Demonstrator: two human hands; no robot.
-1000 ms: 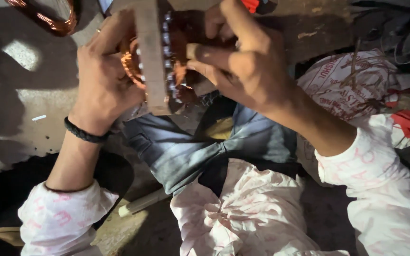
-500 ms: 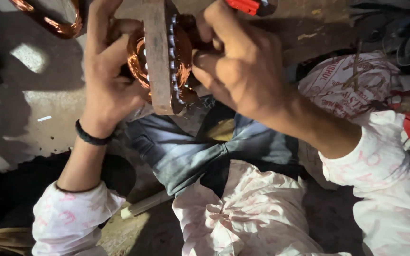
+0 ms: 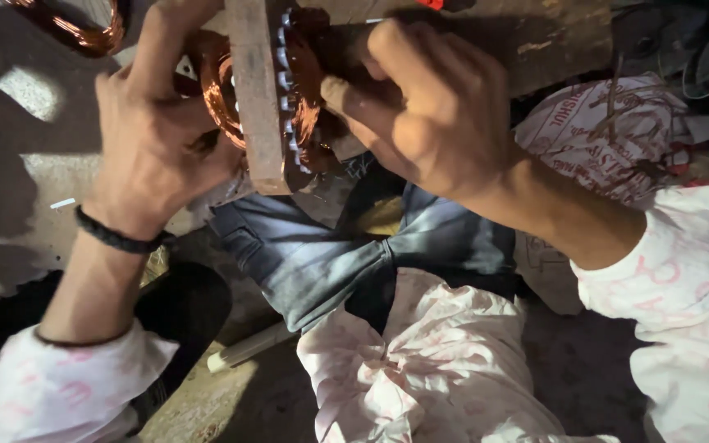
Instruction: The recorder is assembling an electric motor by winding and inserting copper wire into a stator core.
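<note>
Over your lap, you've got the motor stator stood on edge, rusty core facing the camera, copper windings bulging out both sides. Your left hand cups the left winding, fingers curled round it, bracing the piece. Your right hand is closed against the right side, thumb pressing the coil; can't tell whether it's pinching anything. A spare copper coil lies on the floor, top left

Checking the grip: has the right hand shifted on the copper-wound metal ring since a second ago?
Cannot tell: the head camera moved. Right hand remains against the copper-wound metal ring.
</note>
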